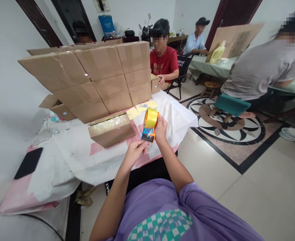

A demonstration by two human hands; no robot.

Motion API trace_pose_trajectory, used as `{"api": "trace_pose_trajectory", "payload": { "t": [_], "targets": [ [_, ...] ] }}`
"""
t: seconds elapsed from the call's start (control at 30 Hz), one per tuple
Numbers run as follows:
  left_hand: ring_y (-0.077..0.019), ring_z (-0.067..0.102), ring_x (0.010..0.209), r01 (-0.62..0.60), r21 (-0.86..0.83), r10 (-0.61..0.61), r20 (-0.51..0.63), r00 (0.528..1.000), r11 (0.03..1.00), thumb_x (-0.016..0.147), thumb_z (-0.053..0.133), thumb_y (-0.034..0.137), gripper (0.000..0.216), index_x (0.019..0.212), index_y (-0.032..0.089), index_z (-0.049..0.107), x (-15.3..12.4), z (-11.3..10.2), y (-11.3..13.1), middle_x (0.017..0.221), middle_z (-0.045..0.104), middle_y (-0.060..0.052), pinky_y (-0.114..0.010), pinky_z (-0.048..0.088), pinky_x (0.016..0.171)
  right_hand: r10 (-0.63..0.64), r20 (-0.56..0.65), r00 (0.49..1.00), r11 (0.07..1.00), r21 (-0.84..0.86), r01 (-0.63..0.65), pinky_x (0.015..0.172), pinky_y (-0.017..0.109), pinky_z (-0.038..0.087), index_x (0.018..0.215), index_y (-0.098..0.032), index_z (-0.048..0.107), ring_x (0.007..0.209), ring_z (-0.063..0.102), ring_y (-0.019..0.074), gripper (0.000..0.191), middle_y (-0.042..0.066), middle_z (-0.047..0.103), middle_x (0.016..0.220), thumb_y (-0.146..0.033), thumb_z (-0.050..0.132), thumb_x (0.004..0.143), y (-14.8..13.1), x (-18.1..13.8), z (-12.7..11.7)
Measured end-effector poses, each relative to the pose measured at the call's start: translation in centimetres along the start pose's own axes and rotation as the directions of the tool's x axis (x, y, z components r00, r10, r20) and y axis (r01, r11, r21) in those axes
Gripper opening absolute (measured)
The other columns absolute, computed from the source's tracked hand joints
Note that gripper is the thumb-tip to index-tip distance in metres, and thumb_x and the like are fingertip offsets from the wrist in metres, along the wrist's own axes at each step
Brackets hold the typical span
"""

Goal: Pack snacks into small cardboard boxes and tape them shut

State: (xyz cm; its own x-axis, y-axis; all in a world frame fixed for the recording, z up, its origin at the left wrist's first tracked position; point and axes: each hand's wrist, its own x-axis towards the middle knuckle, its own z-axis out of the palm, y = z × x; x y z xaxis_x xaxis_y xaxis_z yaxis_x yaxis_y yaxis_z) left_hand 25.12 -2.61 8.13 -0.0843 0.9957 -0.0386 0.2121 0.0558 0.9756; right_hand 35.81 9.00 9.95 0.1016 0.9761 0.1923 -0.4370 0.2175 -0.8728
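From where I watch, little can be read. The red T-shirt (164, 62) on the person across the table carries white letters — they look like "SUNDAY", though I am not sure of them. The black chair back (184, 63) beside that person shows pale letters that seem to end in "EYO" — the start is cut off. The blue bag (106, 24) by the far wall bears white print too small to make out.
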Motion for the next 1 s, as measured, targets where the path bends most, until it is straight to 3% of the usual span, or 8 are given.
{"api": "trace_pose_trajectory", "payload": {
  "t": [0.17, 0.27, 0.33, 0.47, 0.57, 0.7, 0.9, 1.0],
  "targets": [
    [-0.0182, 0.061, 0.066, -0.02, 0.222, 0.028, -0.033, 0.999, 0.975, 0.086, 0.057, 0.056, 0.04, 0.073, 0.021, 0.072, -0.8, 0.5, -0.7, 0.064, 0.066, -0.003, -0.028, 0.045, 0.067, 0.158, -0.132, 0.979, 0.981, 0.137, -0.139, 0.052, 0.026, 0.051, 0.077, -0.021, 0.055, 0.058, 0.059, 0.0153, 0.034, -0.002, 0.059, 0.063, -0.052, 0.059, 0.088, 0.3, -1.3, -0.5],
    [-0.0221, 0.064, 0.068, 0.0, 0.361, 0.054, -0.141, 0.988, 0.933, 0.084, 0.058, 0.052, 0.033, 0.071, 0.025, 0.072, -2.1, -1.4, -2.1, 0.067, 0.07, -0.006, -0.032, 0.046, 0.069, 0.264, -0.054, 0.963, 0.952, 0.174, -0.252, 0.049, 0.027, 0.05, 0.07, -0.021, 0.054, 0.054, 0.059, 0.0158, 0.034, -0.001, 0.06, 0.061, -0.052, 0.062, 0.083, -0.6, -0.7, -1.7],
    [-0.0241, 0.063, 0.062, 0.028, 0.411, 0.075, -0.232, 0.97, 0.911, 0.08, 0.06, 0.055, 0.034, 0.064, 0.027, 0.07, -3.4, -4.4, -4.0, 0.061, 0.067, -0.006, -0.034, 0.047, 0.065, 0.201, -0.042, 0.979, 0.962, 0.2, -0.189, 0.051, 0.028, 0.052, 0.071, -0.022, 0.055, 0.057, 0.062, 0.0171, 0.034, -0.001, 0.062, 0.063, -0.053, 0.062, 0.083, -2.0, 0.5, -3.2],
    [-0.0229, 0.056, 0.05, 0.12, 0.335, 0.049, -0.456, 0.889, 0.935, 0.076, 0.055, 0.073, 0.051, 0.086, 0.027, 0.076, -5.7, -11.6, -8.8, 0.054, 0.06, 0.0, -0.035, 0.046, 0.054, -0.094, -0.304, 0.948, 0.969, 0.192, 0.158, 0.055, 0.027, 0.054, 0.079, -0.022, 0.058, 0.06, 0.065, 0.016, 0.037, -0.003, 0.062, 0.066, -0.058, 0.064, 0.085, -4.3, 3.5, -5.9],
    [-0.0198, 0.054, 0.053, 0.1, 0.2, 0.018, -0.518, 0.855, 0.975, 0.077, 0.059, 0.075, 0.069, 0.118, 0.02, 0.068, -6.5, -14.2, -10.5, 0.058, 0.059, 0.002, -0.032, 0.045, 0.056, -0.153, -0.139, 0.978, 0.987, 0.018, 0.157, 0.056, 0.029, 0.054, 0.083, -0.019, 0.061, 0.061, 0.066, 0.0173, 0.046, -0.001, 0.065, 0.068, -0.065, 0.066, 0.082, -3.0, 5.7, -5.6],
    [-0.016, 0.052, 0.06, -0.013, 0.118, 0.067, -0.472, 0.879, 0.993, 0.091, 0.053, 0.062, 0.075, 0.15, 0.019, 0.038, -6.6, -13.3, -9.6, 0.073, 0.065, 0.002, -0.031, 0.046, 0.066, -0.052, 0.1, 0.994, 0.969, -0.236, 0.074, 0.066, 0.033, 0.058, 0.089, -0.017, 0.061, 0.073, 0.071, 0.0211, 0.056, 0.003, 0.07, 0.078, -0.07, 0.071, 0.072, 2.0, 9.1, -3.0],
    [-0.0137, 0.049, 0.06, -0.02, 0.06, 0.044, -0.436, 0.899, 0.998, 0.096, 0.051, 0.051, 0.066, 0.151, 0.02, 0.03, -6.4, -12.0, -7.0, 0.075, 0.063, 0.002, -0.029, 0.043, 0.064, 0.089, 0.091, 0.992, 0.905, -0.424, -0.042, 0.07, 0.038, 0.058, 0.087, -0.018, 0.059, 0.078, 0.07, 0.025, 0.053, 0.007, 0.07, 0.078, -0.069, 0.064, 0.076, 6.6, 12.9, -1.1],
    [-0.0128, 0.047, 0.059, -0.017, 0.066, 0.045, -0.445, 0.894, 0.998, 0.097, 0.05, 0.048, 0.061, 0.149, 0.021, 0.031, -6.1, -12.3, -6.2, 0.075, 0.063, 0.003, -0.028, 0.041, 0.062, 0.061, -0.014, 0.998, 0.835, -0.546, -0.058, 0.086, 0.047, 0.054, 0.099, -0.016, 0.06, 0.105, 0.066, 0.0339, 0.046, 0.016, 0.07, 0.1, -0.057, 0.065, 0.08, 6.3, 12.6, -1.3]
  ]
}}
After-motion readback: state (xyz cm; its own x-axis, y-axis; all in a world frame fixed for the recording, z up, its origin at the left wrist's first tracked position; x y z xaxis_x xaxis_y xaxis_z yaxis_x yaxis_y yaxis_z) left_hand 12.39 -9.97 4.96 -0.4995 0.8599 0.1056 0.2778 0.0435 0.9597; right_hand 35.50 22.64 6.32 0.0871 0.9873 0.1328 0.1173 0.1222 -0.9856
